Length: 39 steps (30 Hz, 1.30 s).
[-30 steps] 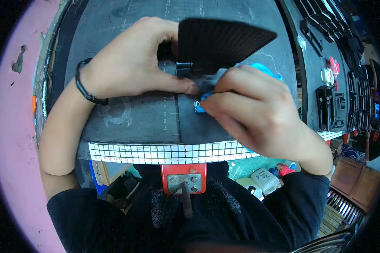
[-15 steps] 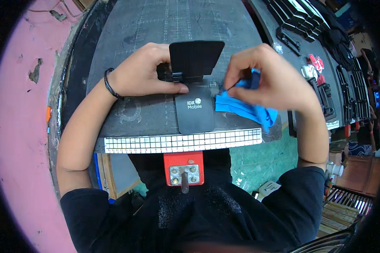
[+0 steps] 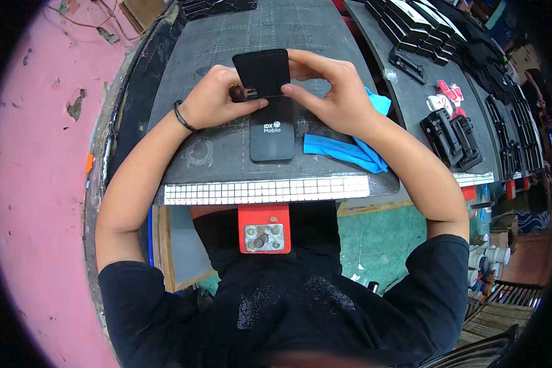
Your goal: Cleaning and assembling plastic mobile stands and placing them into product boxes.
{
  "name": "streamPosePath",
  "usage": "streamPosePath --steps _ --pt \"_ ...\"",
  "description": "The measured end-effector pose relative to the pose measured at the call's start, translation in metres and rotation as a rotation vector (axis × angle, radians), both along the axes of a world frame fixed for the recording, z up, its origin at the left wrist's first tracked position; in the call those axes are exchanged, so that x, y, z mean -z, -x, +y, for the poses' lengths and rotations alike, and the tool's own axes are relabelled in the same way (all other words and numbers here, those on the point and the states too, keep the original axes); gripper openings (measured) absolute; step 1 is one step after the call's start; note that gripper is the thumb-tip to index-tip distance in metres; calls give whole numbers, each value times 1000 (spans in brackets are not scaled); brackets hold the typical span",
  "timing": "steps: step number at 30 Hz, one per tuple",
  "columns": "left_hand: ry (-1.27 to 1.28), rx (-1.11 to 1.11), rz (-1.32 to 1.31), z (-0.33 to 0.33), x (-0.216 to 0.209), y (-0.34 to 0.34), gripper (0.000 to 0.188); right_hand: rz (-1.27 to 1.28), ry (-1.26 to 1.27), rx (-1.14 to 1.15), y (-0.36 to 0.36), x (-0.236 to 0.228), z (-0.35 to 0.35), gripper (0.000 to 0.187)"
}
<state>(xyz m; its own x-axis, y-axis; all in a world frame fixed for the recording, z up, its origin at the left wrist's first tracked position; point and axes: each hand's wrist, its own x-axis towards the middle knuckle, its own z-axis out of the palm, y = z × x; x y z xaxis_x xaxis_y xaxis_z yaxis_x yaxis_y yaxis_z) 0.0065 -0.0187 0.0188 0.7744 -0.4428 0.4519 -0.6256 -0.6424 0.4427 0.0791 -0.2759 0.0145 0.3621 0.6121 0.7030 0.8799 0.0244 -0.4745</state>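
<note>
Holding black stand (image 3: 272, 145) with white lettering (image 3: 272, 130): left hand (image 3: 216, 100), right hand (image 3: 337, 93).

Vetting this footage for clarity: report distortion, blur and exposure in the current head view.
Head view: fisheye distortion bends the sides of the table, black fills the corners; same head view: left hand and right hand look crisp, a reddish smear at the lower edge is unfocused; head view: the black stand is dark, its upright plate showing little detail.
</note>
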Motion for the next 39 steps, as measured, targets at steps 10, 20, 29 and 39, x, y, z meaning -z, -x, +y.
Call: streamPosePath --steps 10,20,29,39 --pt "-21 13 125 5 1 0 23 166 101 -30 -3 3 3 40" --pt "158 173 388 19 -2 -6 47 -74 236 -334 3 -11 -9 44" --pt "131 148 332 16 0 -10 68 -337 306 -357 5 -6 -4 36" --pt "-67 117 187 7 -11 9 88 -317 274 187 -30 -80 -9 36"
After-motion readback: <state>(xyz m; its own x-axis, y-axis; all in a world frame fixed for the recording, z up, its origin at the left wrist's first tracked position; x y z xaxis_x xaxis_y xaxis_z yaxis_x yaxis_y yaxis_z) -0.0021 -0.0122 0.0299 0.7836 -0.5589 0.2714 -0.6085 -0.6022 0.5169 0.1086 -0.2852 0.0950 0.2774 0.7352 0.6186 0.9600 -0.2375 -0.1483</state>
